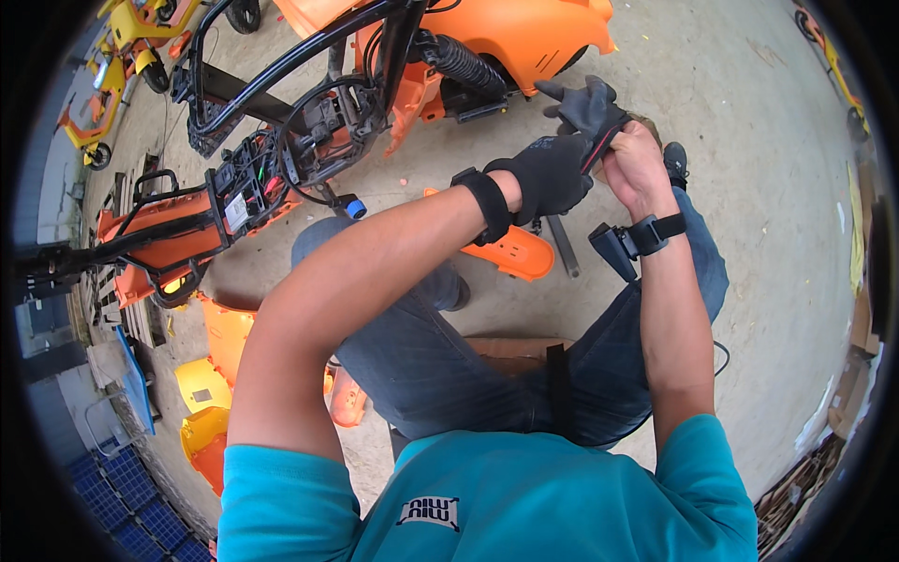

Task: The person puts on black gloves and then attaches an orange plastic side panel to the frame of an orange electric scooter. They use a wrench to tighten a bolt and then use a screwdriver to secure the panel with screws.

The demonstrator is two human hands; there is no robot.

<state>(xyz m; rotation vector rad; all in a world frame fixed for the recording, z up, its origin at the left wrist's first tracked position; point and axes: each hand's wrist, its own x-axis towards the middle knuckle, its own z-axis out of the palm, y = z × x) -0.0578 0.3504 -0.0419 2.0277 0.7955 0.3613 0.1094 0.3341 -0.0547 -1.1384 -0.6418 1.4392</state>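
My left hand [554, 176] wears a black work glove and has its fingers closed at the cuff of a second black glove [590, 108]. That loose glove has a red edge at its cuff, and its fingers spread out away from me. My bare right hand [639, 167] pinches the other side of the cuff, fingertips partly hidden by the fabric. A black strap [489, 204] circles my left wrist. On my right wrist sits a strap with a black box-shaped device [616, 249]. Beneath the hands, an orange plastic part [517, 253] lies on the floor.
A partly stripped orange scooter with a black frame [272, 84] and exposed wiring stands ahead to the left. Orange and yellow panels [204, 386] lie at my left. A dark metal bar [564, 245] rests beside the orange part. Yellow scooters [140, 28] stand farther back.
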